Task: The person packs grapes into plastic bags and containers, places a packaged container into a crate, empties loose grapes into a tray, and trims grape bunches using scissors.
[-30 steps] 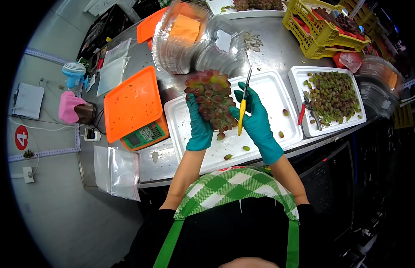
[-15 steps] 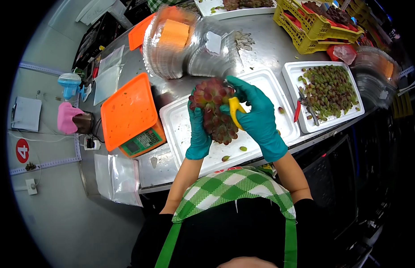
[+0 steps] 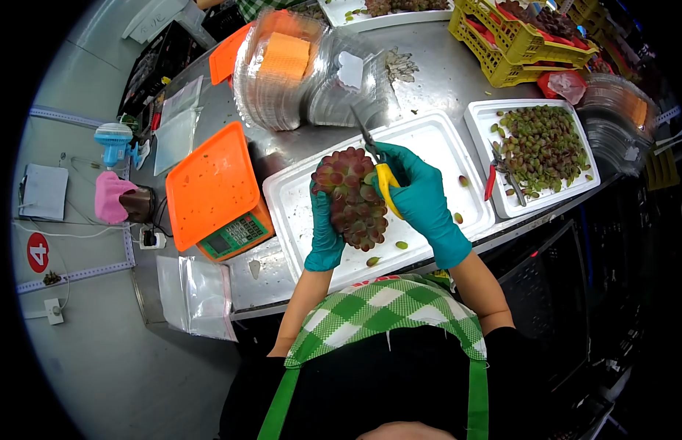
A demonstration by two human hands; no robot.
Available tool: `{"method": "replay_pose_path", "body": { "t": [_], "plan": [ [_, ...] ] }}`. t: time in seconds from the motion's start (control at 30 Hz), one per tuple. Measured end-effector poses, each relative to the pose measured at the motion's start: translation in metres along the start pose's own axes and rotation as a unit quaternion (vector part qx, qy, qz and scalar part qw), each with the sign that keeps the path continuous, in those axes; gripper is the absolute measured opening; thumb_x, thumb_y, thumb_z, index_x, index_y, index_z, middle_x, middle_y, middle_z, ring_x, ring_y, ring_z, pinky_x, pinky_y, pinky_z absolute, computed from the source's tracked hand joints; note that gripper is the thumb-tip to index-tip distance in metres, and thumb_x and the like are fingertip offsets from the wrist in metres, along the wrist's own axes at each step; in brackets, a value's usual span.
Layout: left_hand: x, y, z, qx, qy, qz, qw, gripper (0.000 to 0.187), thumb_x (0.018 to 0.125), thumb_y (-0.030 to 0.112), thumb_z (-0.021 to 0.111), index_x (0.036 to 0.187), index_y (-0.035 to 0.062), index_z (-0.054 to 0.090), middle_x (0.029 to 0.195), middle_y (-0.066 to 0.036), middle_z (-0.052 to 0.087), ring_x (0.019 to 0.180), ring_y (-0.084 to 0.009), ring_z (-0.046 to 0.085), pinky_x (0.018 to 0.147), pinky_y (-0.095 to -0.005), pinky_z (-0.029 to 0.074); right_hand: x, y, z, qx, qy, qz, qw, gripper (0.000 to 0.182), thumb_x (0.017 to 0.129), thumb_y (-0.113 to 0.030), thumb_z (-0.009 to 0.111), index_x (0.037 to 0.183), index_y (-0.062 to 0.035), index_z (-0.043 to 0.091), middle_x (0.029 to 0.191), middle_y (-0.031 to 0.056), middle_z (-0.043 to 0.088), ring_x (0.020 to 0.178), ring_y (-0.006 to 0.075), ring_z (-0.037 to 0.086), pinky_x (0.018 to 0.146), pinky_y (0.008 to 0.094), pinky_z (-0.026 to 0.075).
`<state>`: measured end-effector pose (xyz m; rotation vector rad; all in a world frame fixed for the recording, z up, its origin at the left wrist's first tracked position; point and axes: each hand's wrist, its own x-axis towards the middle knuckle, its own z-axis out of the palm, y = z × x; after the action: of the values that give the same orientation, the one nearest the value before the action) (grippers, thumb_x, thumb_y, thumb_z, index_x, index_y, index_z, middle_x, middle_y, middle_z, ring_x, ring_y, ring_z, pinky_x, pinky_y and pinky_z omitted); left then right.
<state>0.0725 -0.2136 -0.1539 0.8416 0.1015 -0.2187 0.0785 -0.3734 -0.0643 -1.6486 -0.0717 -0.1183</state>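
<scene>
The metal worktop (image 3: 438,70) carries a large white tray (image 3: 442,141), with an orange scale (image 3: 213,187) at its left and a smaller white tray (image 3: 522,104) of loose grapes at its right. Over the large tray is the grape bunch (image 3: 352,196). The right hand (image 3: 427,203) is closed around the yellow handles of the scissors (image 3: 385,185), whose blades point away from the person. The left hand (image 3: 325,236) curves around the bunch's left side, its fingers partly hidden. A few single grapes (image 3: 402,245) lie in the large tray.

Blue fan (image 3: 114,139); white papers (image 3: 44,192); red "4" sign (image 3: 38,253).
</scene>
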Motion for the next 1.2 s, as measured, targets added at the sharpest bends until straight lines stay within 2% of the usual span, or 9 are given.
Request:
{"method": "replay_pose_path", "body": {
  "t": [0.1, 0.23, 0.37, 0.5, 0.6, 0.8, 0.93, 1.07, 1.2],
  "plan": [
    [0.000, -0.002, -0.004, -0.068, -0.031, -0.052, 0.996, 0.067, 0.080, 0.057, 0.040, 0.128, 0.0109, 0.030, 0.126, -0.011, 0.039, 0.112, -0.0261, 0.044, 0.093, -0.0394, 0.039, 0.002, 0.003, -0.004, 0.139, -0.001, 0.067, 0.988, 0.042, 0.072, 0.003, 0.061, 0.113, -0.0054, 0.052, 0.083, 0.0036, 0.059, 0.075, 0.0075, 0.054, 0.071, 0.0205, 0.045],
    [0.001, 0.002, -0.008, -0.116, -0.085, -0.066, 0.987, 0.069, 0.080, 0.059, 0.038, 0.129, 0.0100, 0.029, 0.127, -0.012, 0.039, 0.112, -0.0274, 0.044, 0.092, -0.0421, 0.040, 0.000, -0.002, -0.021, -0.078, 0.010, -0.053, 0.996, 0.050, 0.073, 0.004, 0.059, 0.120, -0.0064, 0.044, 0.097, 0.0052, 0.056, 0.091, 0.0106, 0.054, 0.077, 0.0234, 0.045],
    [-0.001, 0.008, -0.001, -0.102, -0.078, -0.052, 0.990, 0.068, 0.081, 0.058, 0.038, 0.129, 0.0104, 0.030, 0.127, -0.012, 0.039, 0.112, -0.0271, 0.044, 0.092, -0.0422, 0.040, -0.005, 0.000, -0.011, 0.002, -0.022, -0.081, 0.997, 0.054, 0.069, -0.005, 0.066, 0.120, -0.0124, 0.048, 0.092, 0.0029, 0.059, 0.081, 0.0090, 0.055, 0.070, 0.0227, 0.042],
    [0.001, 0.001, 0.000, -0.102, -0.048, -0.036, 0.993, 0.064, 0.083, 0.055, 0.037, 0.128, 0.0112, 0.030, 0.126, -0.010, 0.040, 0.112, -0.0245, 0.044, 0.093, -0.0394, 0.040, -0.003, -0.015, -0.007, -0.134, -0.098, -0.164, 0.972, 0.047, 0.071, -0.006, 0.065, 0.116, -0.0104, 0.050, 0.087, 0.0079, 0.059, 0.074, 0.0166, 0.058, 0.065, 0.0270, 0.048],
    [-0.005, 0.003, -0.001, -0.084, -0.065, -0.037, 0.994, 0.063, 0.083, 0.054, 0.037, 0.129, 0.0117, 0.030, 0.126, -0.010, 0.040, 0.112, -0.0244, 0.044, 0.093, -0.0392, 0.040, -0.001, -0.003, -0.005, -0.104, -0.092, -0.182, 0.974, 0.043, 0.073, -0.005, 0.063, 0.114, -0.0089, 0.051, 0.085, 0.0087, 0.060, 0.068, 0.0141, 0.057, 0.063, 0.0252, 0.047],
    [-0.010, 0.006, 0.002, -0.109, -0.058, -0.058, 0.991, 0.065, 0.082, 0.056, 0.037, 0.128, 0.0114, 0.030, 0.127, -0.011, 0.039, 0.112, -0.0270, 0.043, 0.093, -0.0423, 0.039, -0.003, -0.002, -0.009, 0.039, -0.069, -0.031, 0.996, 0.037, 0.076, -0.004, 0.059, 0.112, -0.0066, 0.050, 0.080, 0.0093, 0.061, 0.069, 0.0076, 0.056, 0.062, 0.0222, 0.046],
    [-0.003, 0.008, -0.017, -0.138, -0.092, -0.066, 0.984, 0.064, 0.082, 0.054, 0.039, 0.130, 0.0138, 0.027, 0.129, -0.010, 0.035, 0.115, -0.0260, 0.040, 0.095, -0.0420, 0.037, -0.009, -0.007, -0.030, -0.231, -0.040, -0.175, 0.956, 0.045, 0.073, -0.008, 0.062, 0.116, -0.0128, 0.048, 0.080, 0.0057, 0.058, 0.070, 0.0159, 0.057, 0.061, 0.0272, 0.046],
    [-0.004, 0.018, -0.018, -0.104, -0.054, -0.026, 0.993, 0.064, 0.082, 0.054, 0.040, 0.131, 0.0150, 0.026, 0.130, -0.009, 0.034, 0.117, -0.0254, 0.039, 0.096, -0.0414, 0.036, -0.024, -0.021, -0.043, -0.324, -0.178, -0.028, 0.929, 0.046, 0.072, -0.017, 0.065, 0.116, -0.0183, 0.051, 0.078, 0.0044, 0.056, 0.068, 0.0183, 0.056, 0.057, 0.0306, 0.045],
    [-0.008, 0.027, -0.008, -0.025, 0.019, 0.030, 0.999, 0.064, 0.082, 0.053, 0.040, 0.132, 0.0162, 0.024, 0.132, -0.008, 0.032, 0.118, -0.0247, 0.037, 0.096, -0.0409, 0.035, -0.031, -0.018, -0.046, -0.351, -0.169, -0.035, 0.921, 0.041, 0.072, -0.024, 0.065, 0.112, -0.0178, 0.055, 0.071, 0.0046, 0.056, 0.058, 0.0207, 0.055, 0.052, 0.0317, 0.044]
  ]
}}
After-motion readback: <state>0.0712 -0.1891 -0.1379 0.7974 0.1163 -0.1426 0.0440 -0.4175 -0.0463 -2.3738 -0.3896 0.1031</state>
